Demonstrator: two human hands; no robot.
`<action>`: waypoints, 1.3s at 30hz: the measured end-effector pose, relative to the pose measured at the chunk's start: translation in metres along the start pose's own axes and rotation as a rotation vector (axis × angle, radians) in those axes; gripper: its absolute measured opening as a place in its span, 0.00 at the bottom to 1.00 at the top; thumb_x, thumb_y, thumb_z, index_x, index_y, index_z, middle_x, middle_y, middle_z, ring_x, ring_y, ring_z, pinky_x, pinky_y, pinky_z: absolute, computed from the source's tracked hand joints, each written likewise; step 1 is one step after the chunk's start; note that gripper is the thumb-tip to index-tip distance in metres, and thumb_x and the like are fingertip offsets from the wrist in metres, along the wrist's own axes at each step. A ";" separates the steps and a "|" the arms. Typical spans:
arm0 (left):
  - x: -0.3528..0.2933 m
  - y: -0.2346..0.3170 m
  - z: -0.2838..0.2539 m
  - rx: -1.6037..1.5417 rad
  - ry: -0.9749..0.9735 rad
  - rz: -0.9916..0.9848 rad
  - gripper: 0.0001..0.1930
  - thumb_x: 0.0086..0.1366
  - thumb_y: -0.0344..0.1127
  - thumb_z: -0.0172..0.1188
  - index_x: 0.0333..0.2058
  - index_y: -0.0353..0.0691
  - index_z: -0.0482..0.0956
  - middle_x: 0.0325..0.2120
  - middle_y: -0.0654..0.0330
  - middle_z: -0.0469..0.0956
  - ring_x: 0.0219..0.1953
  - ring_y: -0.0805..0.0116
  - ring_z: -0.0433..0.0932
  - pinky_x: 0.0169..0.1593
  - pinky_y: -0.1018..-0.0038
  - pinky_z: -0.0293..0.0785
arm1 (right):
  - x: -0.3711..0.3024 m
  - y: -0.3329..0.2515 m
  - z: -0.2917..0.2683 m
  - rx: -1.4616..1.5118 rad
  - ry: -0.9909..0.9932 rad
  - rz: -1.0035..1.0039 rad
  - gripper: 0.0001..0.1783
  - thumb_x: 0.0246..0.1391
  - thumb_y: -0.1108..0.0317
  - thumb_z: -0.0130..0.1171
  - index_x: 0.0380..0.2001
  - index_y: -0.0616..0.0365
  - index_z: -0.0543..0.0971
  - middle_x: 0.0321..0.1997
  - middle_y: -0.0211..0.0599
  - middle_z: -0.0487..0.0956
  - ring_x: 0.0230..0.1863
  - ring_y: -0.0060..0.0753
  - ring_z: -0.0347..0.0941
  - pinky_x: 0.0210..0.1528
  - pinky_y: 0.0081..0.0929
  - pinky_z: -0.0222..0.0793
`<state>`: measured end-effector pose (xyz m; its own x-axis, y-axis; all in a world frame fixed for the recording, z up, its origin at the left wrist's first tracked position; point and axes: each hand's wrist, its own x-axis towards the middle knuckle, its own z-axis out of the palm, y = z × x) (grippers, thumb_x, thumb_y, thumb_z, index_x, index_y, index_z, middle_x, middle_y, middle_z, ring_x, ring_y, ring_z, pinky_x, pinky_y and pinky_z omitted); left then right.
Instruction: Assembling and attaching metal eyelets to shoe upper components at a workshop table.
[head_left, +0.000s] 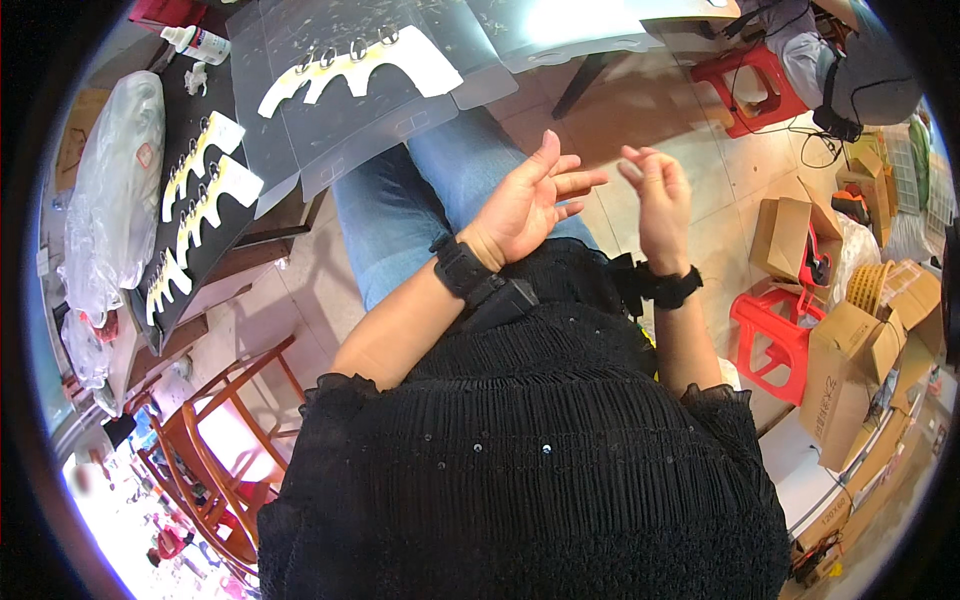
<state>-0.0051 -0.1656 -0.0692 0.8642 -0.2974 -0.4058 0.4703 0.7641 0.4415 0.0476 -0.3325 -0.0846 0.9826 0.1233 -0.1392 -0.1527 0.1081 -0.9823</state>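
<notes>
Both my hands are raised above my lap, apart from each other. My left hand point(518, 212) is open, palm turned up, with the thumb and fingers spread and nothing in it. Beside it, my right hand point(663, 208) has loosely bent fingers, slightly blurred, with the tips apart; I see nothing held. Beyond my knees, a white arched card strip point(362, 76) with dark rings along its upper edge lies on a dark plastic sheet point(330, 140). Similar ringed strips point(222, 190) lie in a row to the left.
A white bottle point(197, 44) and a large clear plastic bag point(118, 180) are at the far left. Wooden chairs point(215, 440) stand lower left. Red stools point(772, 340) and open cardboard boxes point(850, 350) fill the right. Another person point(870, 70) sits at the far right.
</notes>
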 end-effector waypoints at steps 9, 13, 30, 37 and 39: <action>0.003 0.004 -0.001 -0.296 -0.039 -0.014 0.37 0.59 0.62 0.40 0.50 0.28 0.55 0.52 0.39 0.61 0.53 0.54 0.63 0.53 0.65 0.60 | -0.007 -0.015 0.004 -0.424 -0.179 -0.347 0.10 0.50 0.76 0.53 0.38 0.61 0.73 0.39 0.35 0.70 0.40 0.27 0.70 0.42 0.21 0.67; 0.000 0.006 0.000 -0.346 -0.033 -0.058 0.36 0.59 0.61 0.41 0.48 0.28 0.58 0.51 0.39 0.62 0.53 0.53 0.63 0.53 0.64 0.60 | -0.004 -0.017 0.007 -0.617 -0.126 -0.590 0.06 0.41 0.79 0.58 0.27 0.60 0.77 0.38 0.37 0.71 0.37 0.30 0.70 0.35 0.22 0.68; -0.009 0.002 0.012 0.330 -0.059 0.057 0.35 0.61 0.61 0.38 0.53 0.33 0.55 0.49 0.49 0.67 0.51 0.69 0.62 0.52 0.74 0.53 | -0.017 -0.007 0.009 -0.669 -0.067 -0.330 0.02 0.44 0.80 0.52 0.25 0.62 0.71 0.34 0.42 0.67 0.37 0.40 0.67 0.37 0.29 0.66; -0.009 0.004 0.008 0.077 -0.077 -0.012 0.35 0.62 0.61 0.35 0.52 0.32 0.55 0.51 0.45 0.64 0.51 0.64 0.64 0.51 0.72 0.57 | 0.008 0.027 -0.019 -0.781 0.129 -0.396 0.03 0.51 0.73 0.47 0.28 0.62 0.69 0.32 0.43 0.68 0.37 0.40 0.63 0.39 0.30 0.61; -0.008 0.004 0.003 0.017 -0.079 0.004 0.35 0.61 0.61 0.35 0.52 0.31 0.55 0.52 0.43 0.63 0.51 0.62 0.64 0.52 0.70 0.58 | 0.015 0.024 -0.035 -0.809 0.203 -0.345 0.06 0.55 0.70 0.44 0.28 0.61 0.68 0.32 0.40 0.70 0.37 0.35 0.65 0.38 0.28 0.62</action>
<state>-0.0095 -0.1618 -0.0617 0.8771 -0.3395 -0.3399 0.4694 0.7559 0.4563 0.0623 -0.3621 -0.1150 0.9714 0.0276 0.2358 0.2002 -0.6294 -0.7509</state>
